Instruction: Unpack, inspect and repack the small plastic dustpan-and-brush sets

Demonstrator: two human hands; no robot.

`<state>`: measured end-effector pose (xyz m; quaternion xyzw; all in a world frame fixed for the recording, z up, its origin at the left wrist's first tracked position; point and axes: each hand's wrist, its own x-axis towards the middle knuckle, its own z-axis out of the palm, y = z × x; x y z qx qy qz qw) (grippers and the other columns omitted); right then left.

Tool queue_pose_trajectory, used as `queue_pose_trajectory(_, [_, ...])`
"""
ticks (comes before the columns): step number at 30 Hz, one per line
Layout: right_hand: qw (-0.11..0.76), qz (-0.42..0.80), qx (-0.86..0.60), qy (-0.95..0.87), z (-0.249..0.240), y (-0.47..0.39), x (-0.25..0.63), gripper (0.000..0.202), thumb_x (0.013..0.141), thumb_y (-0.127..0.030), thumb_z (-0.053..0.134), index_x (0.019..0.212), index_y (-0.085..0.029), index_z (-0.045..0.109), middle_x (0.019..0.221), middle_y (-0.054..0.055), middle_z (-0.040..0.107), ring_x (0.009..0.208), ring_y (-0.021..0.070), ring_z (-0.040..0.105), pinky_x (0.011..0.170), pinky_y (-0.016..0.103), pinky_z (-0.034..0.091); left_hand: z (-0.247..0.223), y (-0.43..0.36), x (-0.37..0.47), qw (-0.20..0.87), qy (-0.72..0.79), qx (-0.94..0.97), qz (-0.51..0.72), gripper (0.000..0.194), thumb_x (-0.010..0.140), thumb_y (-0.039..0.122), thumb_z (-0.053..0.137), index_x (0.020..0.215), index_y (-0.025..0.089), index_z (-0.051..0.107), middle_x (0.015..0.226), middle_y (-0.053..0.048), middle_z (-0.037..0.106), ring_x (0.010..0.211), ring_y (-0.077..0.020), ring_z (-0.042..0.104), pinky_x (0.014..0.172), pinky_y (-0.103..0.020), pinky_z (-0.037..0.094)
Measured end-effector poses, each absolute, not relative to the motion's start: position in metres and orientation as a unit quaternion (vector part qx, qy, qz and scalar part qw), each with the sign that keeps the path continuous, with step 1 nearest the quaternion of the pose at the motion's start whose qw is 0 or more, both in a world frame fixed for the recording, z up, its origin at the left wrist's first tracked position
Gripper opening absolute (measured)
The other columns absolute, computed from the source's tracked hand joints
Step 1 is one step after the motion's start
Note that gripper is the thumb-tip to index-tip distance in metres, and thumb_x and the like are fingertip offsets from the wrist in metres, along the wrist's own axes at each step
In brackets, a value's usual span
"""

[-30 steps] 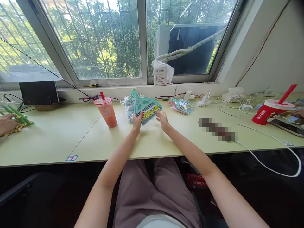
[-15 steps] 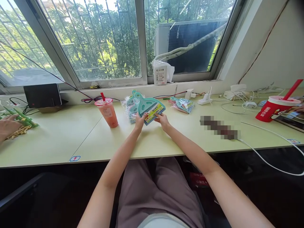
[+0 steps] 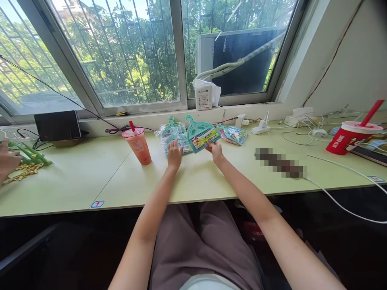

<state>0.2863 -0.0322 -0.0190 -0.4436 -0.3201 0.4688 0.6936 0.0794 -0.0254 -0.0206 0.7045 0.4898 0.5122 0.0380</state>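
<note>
- The teal dustpan [image 3: 198, 128] is held up over the far half of the bench [image 3: 193, 183], nearer the window-side edge than the near edge; its handle points away and leftward, its broad, labelled end towards the person and rightward.
- It lies forward and a little left of the right hand [image 3: 216, 152], and forward-right of the left hand [image 3: 174, 155]; the right is the nearer, fingers clamped on the broad end, forearm slanting in from the near edge.
- The left hand is apart from the right, palm down, fingers spread and pointing to the far edge; it is at the near side of the wrapped bundle [image 3: 171, 131], though whether it touches cannot be told.
- That bundle sits just left of the dustpan; a bagged bundle [image 3: 237, 135] lies to its right, towards the far edge; the orange drink [image 3: 139, 149] stands farther left.
</note>
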Motion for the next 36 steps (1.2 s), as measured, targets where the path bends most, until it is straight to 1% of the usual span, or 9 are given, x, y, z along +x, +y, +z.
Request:
queue_pose_trajectory(3, [0.695,0.447,-0.46,-0.326,-0.022,-0.028,0.295,0.017,0.077,-0.027,0.073,0.081,-0.022,0.058,0.08,0.0,0.072,0.071,0.0138,0.068,0.085,0.034,0.058,-0.025,-0.024,0.076,-0.009,0.515,0.741,0.431,0.037,0.083,0.022,0.063,0.12,0.02,0.062,0.125,-0.017,0.058,0.128,-0.0366,0.043,0.111,-0.053,0.031])
queue_pose_trajectory(5, [0.693,0.44,-0.465,-0.331,-0.022,-0.027,0.298,0.018,0.076,-0.028,0.074,0.08,-0.022,0.057,0.08,-0.001,0.071,0.07,0.0139,0.068,0.084,0.034,0.058,-0.028,-0.023,0.075,-0.027,0.52,0.752,0.404,0.026,0.084,0.014,0.056,0.105,0.021,0.069,0.114,-0.016,0.063,0.123,-0.0359,0.047,0.112,-0.054,0.027])
queue_pose_trajectory(8, [0.69,0.457,-0.454,-0.33,-0.018,-0.029,0.298,0.014,0.077,-0.024,0.072,0.081,-0.022,0.059,0.081,-0.001,0.072,0.069,0.0132,0.068,0.085,0.034,0.057,-0.027,-0.024,0.073,-0.046,0.519,0.751,0.406,0.037,0.085,0.004,0.04,0.086,0.021,0.072,0.096,-0.015,0.066,0.114,-0.0329,0.053,0.115,-0.054,0.022])
queue_pose_trajectory(15, [0.632,0.507,-0.452,-0.373,-0.008,-0.035,0.298,0.003,0.081,-0.016,0.066,0.081,-0.018,0.065,0.072,0.001,0.073,0.063,0.0137,0.067,0.08,0.033,0.058,-0.018,-0.027,0.065,-0.023,0.502,0.723,0.474,0.039,0.081,0.005,0.04,0.078,0.024,0.074,0.079,-0.011,0.068,0.108,-0.0325,0.057,0.118,-0.055,0.01])
queue_pose_trajectory(20, [0.591,0.517,-0.481,-0.389,-0.006,-0.035,0.3,0.005,0.08,-0.011,0.066,0.08,-0.015,0.067,0.07,0.002,0.073,0.059,0.014,0.067,0.074,0.033,0.058,-0.021,-0.026,0.071,-0.069,0.533,0.694,0.479,0.036,0.085,0.023,0.05,0.114,0.018,0.07,0.118,-0.017,0.066,0.127,-0.037,0.046,0.119,-0.058,0.005])
queue_pose_trajectory(25, [0.573,0.517,-0.484,-0.412,-0.004,-0.035,0.302,0.003,0.08,-0.012,0.068,0.081,-0.015,0.067,0.071,0.003,0.073,0.06,0.0135,0.067,0.074,0.031,0.058,-0.026,-0.026,0.08,-0.102,0.572,0.715,0.389,0.063,0.08,0.033,0.061,0.139,0.015,0.052,0.147,-0.02,0.045,0.138,-0.0402,0.033,0.118,-0.063,0.004])
queue_pose_trajectory(29, [0.563,0.52,-0.483,-0.424,-0.003,-0.034,0.304,0.008,0.078,-0.012,0.07,0.084,-0.015,0.067,0.076,0.003,0.074,0.062,0.013,0.067,0.074,0.03,0.059,-0.022,-0.028,0.078,-0.161,0.606,0.72,0.299,0.063,0.084,0.014,0.048,0.146,0.011,0.041,0.148,-0.021,0.043,0.139,-0.035,0.034,0.118,-0.059,0.01])
queue_pose_trajectory(32, [0.552,0.534,-0.481,-0.423,-0.003,-0.034,0.303,0.007,0.078,-0.012,0.07,0.084,-0.015,0.067,0.073,0.003,0.073,0.061,0.0135,0.067,0.074,0.031,0.059,-0.018,-0.027,0.074,-0.194,0.617,0.709,0.282,0.058,0.088,0.008,0.037,0.147,0.013,0.04,0.141,-0.02,0.05,0.133,-0.0328,0.042,0.115,-0.054,0.025])
queue_pose_trajectory(36, [0.544,0.541,-0.469,-0.436,-0.001,-0.037,0.301,0.006,0.078,-0.012,0.07,0.083,-0.014,0.068,0.073,0.003,0.074,0.06,0.0138,0.067,0.076,0.033,0.06,-0.014,-0.024,0.069,-0.196,0.641,0.69,0.271,0.053,0.093,0.009,0.028,0.143,0.014,0.045,0.124,-0.019,0.06,0.119,-0.0331,0.052,0.093,-0.045,0.048])
